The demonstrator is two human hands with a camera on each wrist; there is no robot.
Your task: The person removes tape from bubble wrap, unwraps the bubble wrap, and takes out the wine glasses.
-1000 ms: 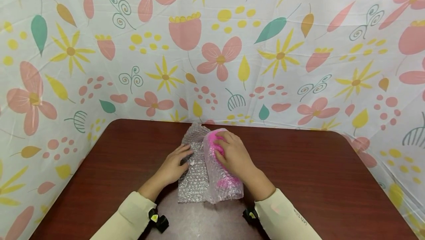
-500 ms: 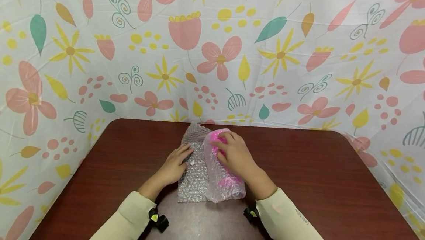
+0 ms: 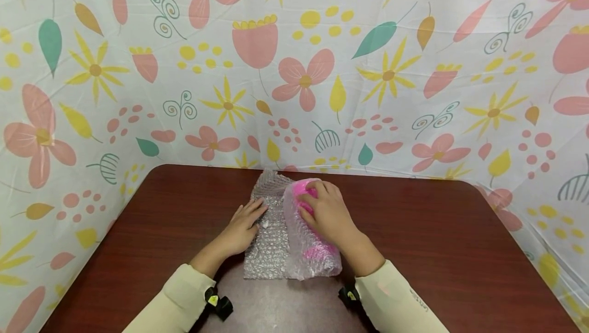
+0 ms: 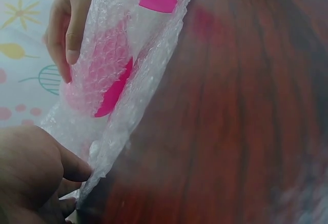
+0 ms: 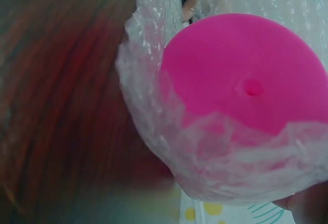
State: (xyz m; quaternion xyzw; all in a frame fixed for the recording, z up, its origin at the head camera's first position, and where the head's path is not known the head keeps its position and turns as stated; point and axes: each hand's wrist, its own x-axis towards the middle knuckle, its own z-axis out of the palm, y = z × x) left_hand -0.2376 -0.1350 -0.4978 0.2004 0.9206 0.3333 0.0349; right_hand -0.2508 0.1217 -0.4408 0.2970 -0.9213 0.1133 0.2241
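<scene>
A sheet of bubble wrap (image 3: 269, 251) lies on the table, its right part wrapped around a bright pink object (image 5: 220, 65). In the right wrist view this object shows a smooth round end with a small central dimple; the wrap covers much of the rest. My right hand (image 3: 329, 215) curves over the wrapped bundle from the right, fingers bent on its upper part. On the left, my left hand (image 3: 239, 228) rests on the wrap's left edge with fingers extended. Thumb and fingers touch that edge in the left wrist view.
The dark red-brown wooden table (image 3: 437, 241) has rounded far corners. A patterned cloth (image 3: 303, 31) with flowers and leaves hangs behind it and at both sides. Black straps (image 3: 220, 303) circle the wrists beneath cream sleeves (image 3: 177, 297).
The wrapped bundle and my right hand have shifted slightly to the right. My left hand stays almost in place on the wrap.
</scene>
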